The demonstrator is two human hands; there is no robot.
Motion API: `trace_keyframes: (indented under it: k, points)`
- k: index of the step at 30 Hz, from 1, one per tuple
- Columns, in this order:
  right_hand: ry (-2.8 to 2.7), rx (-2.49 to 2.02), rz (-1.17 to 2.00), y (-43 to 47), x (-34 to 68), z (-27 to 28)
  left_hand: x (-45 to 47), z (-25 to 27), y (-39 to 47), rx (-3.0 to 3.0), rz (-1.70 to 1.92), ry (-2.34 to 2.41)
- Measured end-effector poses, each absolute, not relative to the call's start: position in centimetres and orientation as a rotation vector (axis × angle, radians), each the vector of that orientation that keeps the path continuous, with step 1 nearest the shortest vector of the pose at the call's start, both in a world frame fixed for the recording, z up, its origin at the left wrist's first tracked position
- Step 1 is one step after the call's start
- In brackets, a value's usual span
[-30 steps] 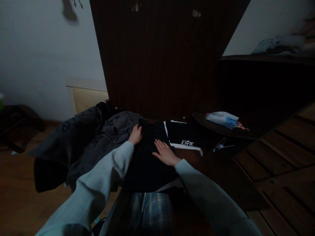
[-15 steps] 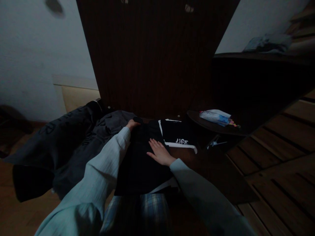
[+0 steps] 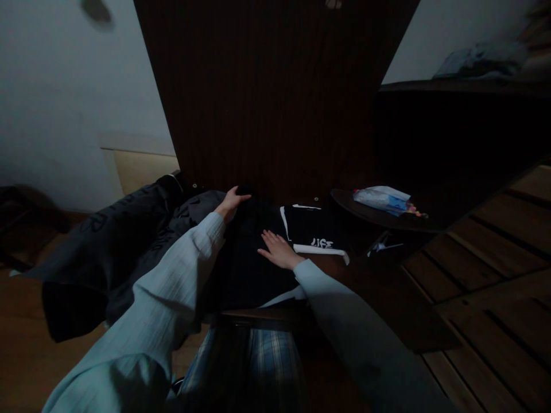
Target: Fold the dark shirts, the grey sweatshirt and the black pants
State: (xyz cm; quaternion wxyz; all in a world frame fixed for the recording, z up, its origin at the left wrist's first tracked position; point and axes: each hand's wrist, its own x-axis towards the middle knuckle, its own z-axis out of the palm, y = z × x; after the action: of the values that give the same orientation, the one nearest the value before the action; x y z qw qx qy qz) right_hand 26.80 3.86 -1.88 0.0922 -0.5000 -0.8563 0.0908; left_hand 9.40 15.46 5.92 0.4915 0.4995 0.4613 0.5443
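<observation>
A black garment (image 3: 245,275) lies over a dark wooden surface in front of me, with a pale strip showing at its near right edge. At its far left corner, my left hand (image 3: 233,202) is closed on the dark cloth; the gripped edge is hard to make out in the dim light. My right hand (image 3: 279,250) rests flat on the garment, fingers stretched out. Just beyond that hand lies a folded black piece of clothing (image 3: 307,223) with white edging and white lettering.
Dark grey clothing (image 3: 129,235) is heaped at the left, hanging over the edge. A tall dark wooden panel (image 3: 267,103) rises behind. To the right, a plastic packet (image 3: 383,201) lies on a rounded shelf (image 3: 344,201), and wooden slats (image 3: 486,264) stretch beyond.
My left hand has moved away from me and slightly up with the garment's far corner. The garment's near edge has drawn back, baring the wooden front edge. My right hand stays flat on it.
</observation>
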Motion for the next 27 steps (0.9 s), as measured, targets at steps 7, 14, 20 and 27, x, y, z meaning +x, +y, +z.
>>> trace_keyframes:
  k: [7,14,20,27]
  points:
    - [-1.958,-1.714,0.497,9.9,28.9,2.9,8.1,8.0,13.1,1.372,1.248,0.861]
    - [-1.38,-1.47,1.245,13.3,30.7,4.4,7.8,7.9,10.6,1.397,1.11,0.729]
    - [-1.303,-1.162,1.251,13.3,30.0,6.7,7.2,9.0,10.8,1.43,1.178,0.786]
    - [-1.593,-1.103,0.762,6.1,32.6,8.1,4.6,9.6,4.8,1.756,1.196,1.002]
